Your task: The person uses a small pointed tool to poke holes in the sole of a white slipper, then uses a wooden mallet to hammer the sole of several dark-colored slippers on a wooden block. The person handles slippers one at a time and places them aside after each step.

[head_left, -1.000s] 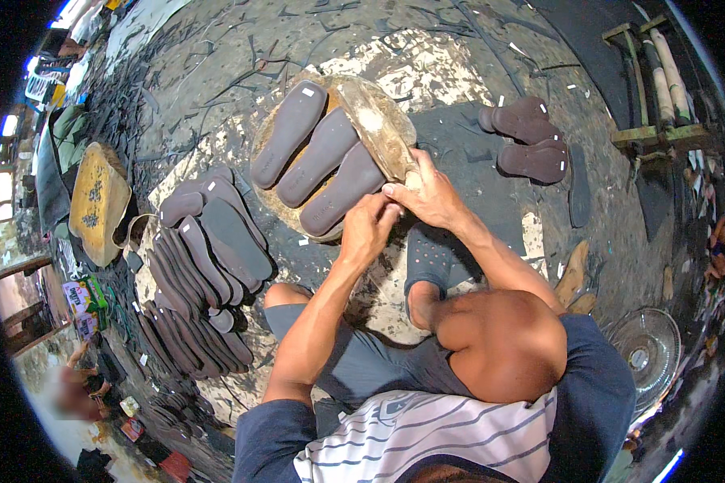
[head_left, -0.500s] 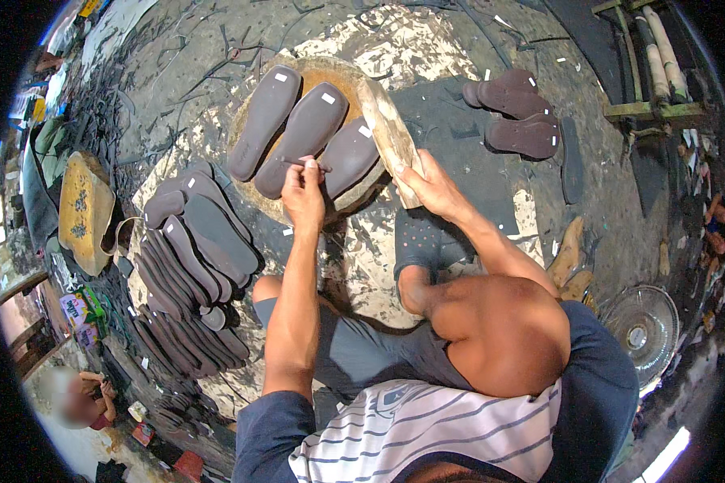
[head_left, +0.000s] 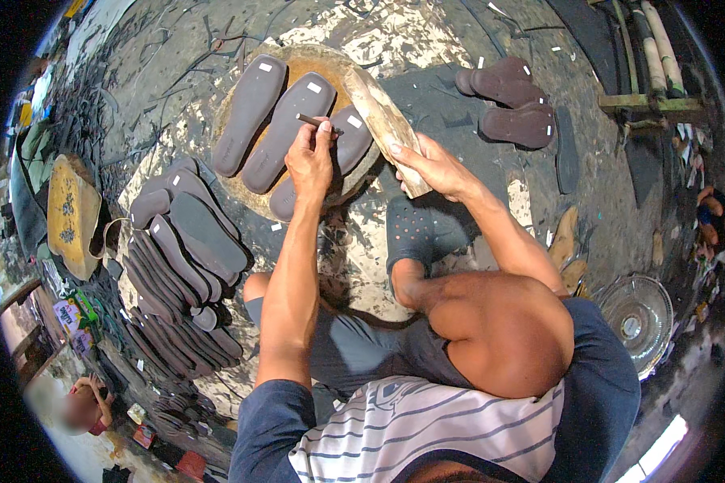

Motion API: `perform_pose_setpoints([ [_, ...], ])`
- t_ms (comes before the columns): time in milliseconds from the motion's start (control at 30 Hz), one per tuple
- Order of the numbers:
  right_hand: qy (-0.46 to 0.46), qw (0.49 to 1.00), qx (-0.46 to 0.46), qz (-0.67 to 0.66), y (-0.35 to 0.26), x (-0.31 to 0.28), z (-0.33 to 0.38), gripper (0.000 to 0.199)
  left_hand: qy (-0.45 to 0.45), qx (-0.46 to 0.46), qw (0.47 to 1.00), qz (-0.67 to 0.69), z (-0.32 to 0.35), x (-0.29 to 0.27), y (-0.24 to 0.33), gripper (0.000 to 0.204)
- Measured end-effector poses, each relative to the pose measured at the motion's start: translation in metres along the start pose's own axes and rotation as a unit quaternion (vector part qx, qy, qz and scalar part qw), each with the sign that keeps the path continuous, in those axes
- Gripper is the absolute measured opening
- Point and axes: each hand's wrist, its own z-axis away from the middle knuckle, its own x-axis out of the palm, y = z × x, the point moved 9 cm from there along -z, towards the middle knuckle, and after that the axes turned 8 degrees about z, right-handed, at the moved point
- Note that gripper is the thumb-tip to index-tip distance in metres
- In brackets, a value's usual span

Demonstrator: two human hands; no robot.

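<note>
Three brown shoe soles with small white labels, left (head_left: 250,117), middle (head_left: 296,121) and right (head_left: 353,145), lie side by side on a round wooden block (head_left: 242,189). My left hand (head_left: 309,165) is closed on a short dark rod (head_left: 307,119), pinched between thumb and fingers above the middle and right soles. The hand hides part of both soles. In my right hand (head_left: 437,169) is a long piece of pale, rough wood (head_left: 379,113), gripped near its lower end. It slants over the block's right edge, beside the right sole.
Stacks of brown soles (head_left: 157,274) lie on the floor at left, near a yellowish block (head_left: 72,217). At right are two darker brown pairs of soles (head_left: 517,125), a fan (head_left: 632,326) and a wooden frame (head_left: 652,103). Scraps litter the floor. Another person (head_left: 89,406) sits far left.
My left hand has lifted the rod up and away from my body over the soles. My right hand and the wood have shifted slightly. The whole view has moved a little.
</note>
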Motion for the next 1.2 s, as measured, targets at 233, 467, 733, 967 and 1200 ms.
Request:
perform_pose_setpoints([
  [233,-0.037,0.993,-0.097,0.050,-0.132,0.009,0.035,0.048,0.027,0.082,0.996,-0.025,0.007,0.003,0.002,0.025],
  [467,0.116,0.841,-0.466,0.248,-0.174,-0.007,0.103,0.058,0.022,0.225,0.973,-0.036,0.021,0.018,0.029,0.016],
  [733,-0.120,0.989,-0.023,0.079,-0.042,0.022,0.021,0.051,0.002,0.265,0.961,-0.082,0.028,0.013,0.013,0.018],
  [967,-0.060,0.995,0.070,-0.043,0.005,0.014,0.012,0.050,0.120,-0.007,0.976,0.180,-0.041,-0.046,-0.018,0.033],
  [1200,0.025,0.995,-0.004,-0.092,-0.027,-0.010,0.017,0.045,-0.005,-0.048,0.991,0.125,-0.008,-0.008,-0.006,0.021],
])
